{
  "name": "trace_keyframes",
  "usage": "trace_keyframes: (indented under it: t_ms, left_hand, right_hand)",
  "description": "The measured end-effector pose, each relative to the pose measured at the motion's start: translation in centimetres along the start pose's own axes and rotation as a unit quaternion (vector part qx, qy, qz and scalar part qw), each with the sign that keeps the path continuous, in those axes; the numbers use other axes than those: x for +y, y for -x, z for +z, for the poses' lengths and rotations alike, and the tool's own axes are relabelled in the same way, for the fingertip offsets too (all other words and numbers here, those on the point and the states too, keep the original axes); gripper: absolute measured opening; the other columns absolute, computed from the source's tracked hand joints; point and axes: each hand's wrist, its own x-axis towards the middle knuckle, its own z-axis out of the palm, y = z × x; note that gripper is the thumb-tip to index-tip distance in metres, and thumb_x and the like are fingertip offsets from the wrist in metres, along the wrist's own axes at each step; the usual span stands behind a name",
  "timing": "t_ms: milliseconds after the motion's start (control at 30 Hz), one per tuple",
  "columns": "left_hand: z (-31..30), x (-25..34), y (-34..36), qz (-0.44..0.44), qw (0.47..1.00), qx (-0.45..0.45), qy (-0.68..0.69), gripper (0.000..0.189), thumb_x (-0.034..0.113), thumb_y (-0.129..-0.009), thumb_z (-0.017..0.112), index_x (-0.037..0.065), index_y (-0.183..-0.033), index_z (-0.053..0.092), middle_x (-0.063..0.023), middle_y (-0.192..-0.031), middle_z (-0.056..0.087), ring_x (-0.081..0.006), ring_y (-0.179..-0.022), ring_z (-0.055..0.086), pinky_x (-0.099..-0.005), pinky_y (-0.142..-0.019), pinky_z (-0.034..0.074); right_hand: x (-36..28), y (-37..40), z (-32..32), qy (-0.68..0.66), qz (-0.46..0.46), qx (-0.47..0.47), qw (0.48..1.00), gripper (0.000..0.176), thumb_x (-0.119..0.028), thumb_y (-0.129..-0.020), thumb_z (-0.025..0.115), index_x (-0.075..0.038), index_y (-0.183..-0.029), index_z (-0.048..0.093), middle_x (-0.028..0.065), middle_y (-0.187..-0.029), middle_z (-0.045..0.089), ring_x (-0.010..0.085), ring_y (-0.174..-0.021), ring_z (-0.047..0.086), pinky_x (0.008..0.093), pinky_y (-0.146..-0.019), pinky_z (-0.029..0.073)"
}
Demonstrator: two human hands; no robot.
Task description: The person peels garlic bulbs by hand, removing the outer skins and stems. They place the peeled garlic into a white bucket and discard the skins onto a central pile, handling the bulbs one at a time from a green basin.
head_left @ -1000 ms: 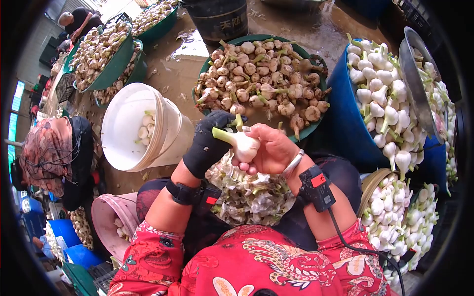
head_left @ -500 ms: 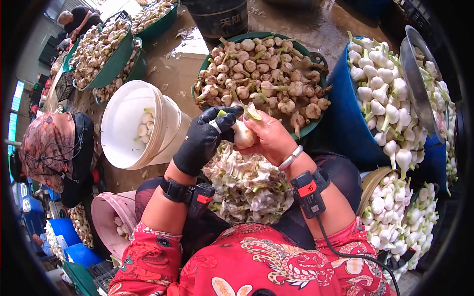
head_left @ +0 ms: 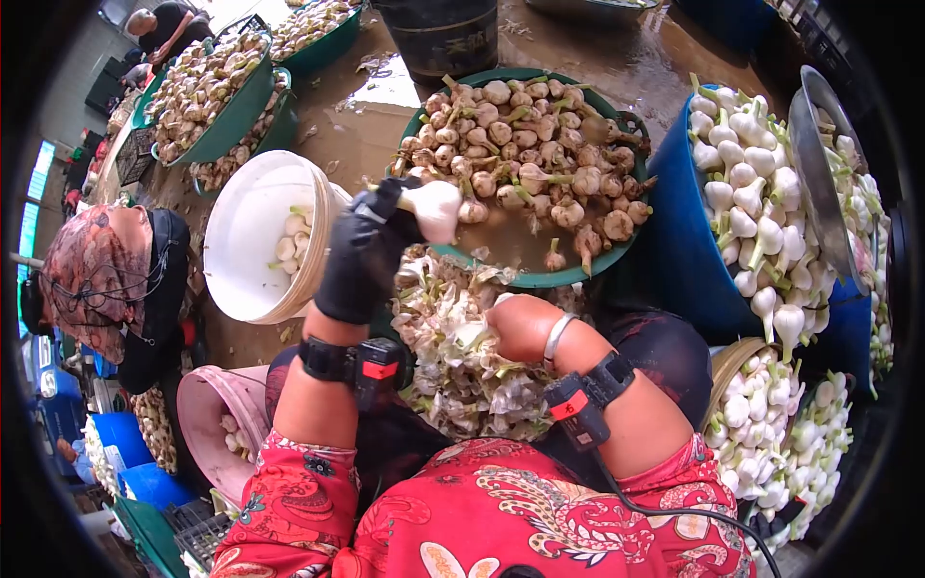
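My left hand point(head_left: 366, 241), in a black glove, is closed on the stem of a garlic bulb point(head_left: 436, 210). The bulb is pale and smooth, held up at the near left rim of a green tub point(head_left: 540, 277). Lower down, my bare right hand point(head_left: 525, 328) is curled over a heap of garlic skins point(head_left: 491, 385) in my lap. Pale garlic skin shows at its fingertips, which are partly hidden. Brownish unpeeled garlic bulbs point(head_left: 530, 144) fill much of the tub, with murky water among them.
To the left, a white bucket point(head_left: 255, 260) holds a few peeled bulbs, with a pink bucket point(head_left: 207, 414) below it. A blue tub point(head_left: 674, 222) of white garlic stands right. A black bucket point(head_left: 438, 43) is behind. A person in a patterned head covering point(head_left: 96, 265) sits left.
My hands have parted. The left has moved up and left with the bulb, which now looks whiter and cleaner; the right has dropped from the bulb to the heap of skins.
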Motion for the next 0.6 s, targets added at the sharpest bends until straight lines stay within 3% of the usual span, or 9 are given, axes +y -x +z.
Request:
trace_keyframes:
  t_ms: [33,67,133,200,267,333,400,533,600]
  left_hand:
    - [-2.0,0.3,-0.2,0.067,0.975,0.007,-0.210,0.027,0.022,-0.097,0.049,0.001,-0.111,0.059,-0.0093,-0.086,0.063,-0.0178,-0.077,0.062,-0.0320,-0.070,0.050]
    - [-4.0,1.8,-0.7,0.255,0.793,0.009,-0.553,0.023,0.012,-0.096,0.047,0.000,-0.111,0.060,-0.0082,-0.081,0.061,-0.0163,-0.073,0.060,-0.0305,-0.068,0.049]
    - [-8.2,3.7,-0.8,0.091,0.968,0.181,-0.148,0.024,0.004,-0.090,0.051,0.000,-0.111,0.061,-0.0074,-0.091,0.064,-0.0149,-0.080,0.061,-0.0283,-0.075,0.049]
    - [-12.4,4.3,-0.4,0.098,0.881,0.235,-0.399,0.028,0.005,-0.087,0.058,-0.001,-0.114,0.060,-0.0094,-0.099,0.065,-0.0161,-0.091,0.060,-0.0277,-0.082,0.048]
    - [-11.4,3.4,-0.8,0.087,0.870,0.213,-0.437,0.029,0.006,-0.085,0.061,-0.001,-0.113,0.061,-0.0100,-0.102,0.065,-0.0175,-0.093,0.061,-0.0286,-0.083,0.048]
    - [-4.8,1.4,-1.9,0.127,0.878,0.087,-0.454,0.027,0.005,-0.084,0.063,0.000,-0.110,0.063,-0.0104,-0.099,0.066,-0.0185,-0.091,0.061,-0.0307,-0.082,0.048]
    - [0.8,-3.3,-3.3,-0.048,0.965,-0.030,-0.254,0.025,0.010,-0.085,0.064,0.001,-0.109,0.064,-0.0093,-0.097,0.067,-0.0186,-0.089,0.062,-0.0291,-0.081,0.047]
    - [7.6,-15.1,-5.3,-0.167,0.895,-0.203,-0.360,0.042,0.030,-0.082,0.066,0.000,-0.112,0.063,-0.0205,-0.108,0.065,-0.0296,-0.102,0.062,-0.0340,-0.090,0.047]
    - [9.5,-21.6,-6.7,-0.214,0.859,-0.232,-0.404,0.055,0.030,-0.081,0.069,-0.006,-0.120,0.056,-0.0187,-0.112,0.064,-0.0243,-0.105,0.061,-0.0334,-0.090,0.047]
  right_hand:
    - [0.2,0.0,-0.1,0.023,-0.014,-0.001,1.000,0.016,-0.016,-0.069,0.062,-0.004,-0.076,0.068,0.0205,-0.076,0.063,0.0391,-0.074,0.061,0.0432,-0.069,0.049]
    - [0.1,0.4,-0.5,0.017,-0.006,0.003,1.000,0.016,-0.016,-0.069,0.062,-0.004,-0.076,0.068,0.0205,-0.076,0.063,0.0391,-0.074,0.061,0.0432,-0.069,0.049]
    - [0.1,1.6,-1.9,-0.031,-0.040,0.043,0.998,0.015,-0.018,-0.070,0.062,-0.004,-0.075,0.067,0.0200,-0.074,0.062,0.0386,-0.071,0.061,0.0433,-0.066,0.049]
    - [0.5,2.7,-4.1,-0.113,-0.057,0.118,0.985,0.019,-0.020,-0.072,0.059,-0.004,-0.067,0.067,0.0191,-0.068,0.063,0.0337,-0.065,0.063,0.0403,-0.064,0.052]
    - [1.1,3.7,-6.4,-0.313,0.024,0.103,0.944,0.016,-0.013,-0.078,0.059,-0.003,-0.067,0.065,0.0115,-0.057,0.061,0.0152,-0.047,0.060,0.0315,-0.052,0.050]
    - [2.0,4.7,-8.2,-0.531,-0.015,0.169,0.830,0.015,-0.016,-0.084,0.062,-0.003,-0.077,0.065,0.0016,-0.061,0.061,0.0087,-0.050,0.056,0.0248,-0.047,0.046]
    - [2.7,5.9,-10.4,-0.601,0.027,0.299,0.740,0.015,-0.019,-0.086,0.063,-0.004,-0.084,0.064,0.0005,-0.070,0.062,0.0068,-0.056,0.056,0.0197,-0.050,0.044]
    - [5.0,8.4,-12.0,-0.641,0.047,0.411,0.647,0.016,-0.019,-0.090,0.058,-0.005,-0.093,0.063,0.0030,-0.080,0.064,0.0106,-0.067,0.062,0.0232,-0.059,0.048]
    - [5.5,9.0,-12.0,-0.650,0.068,0.441,0.616,0.014,-0.019,-0.090,0.057,-0.005,-0.092,0.062,0.0029,-0.082,0.064,0.0114,-0.069,0.062,0.0241,-0.061,0.048]
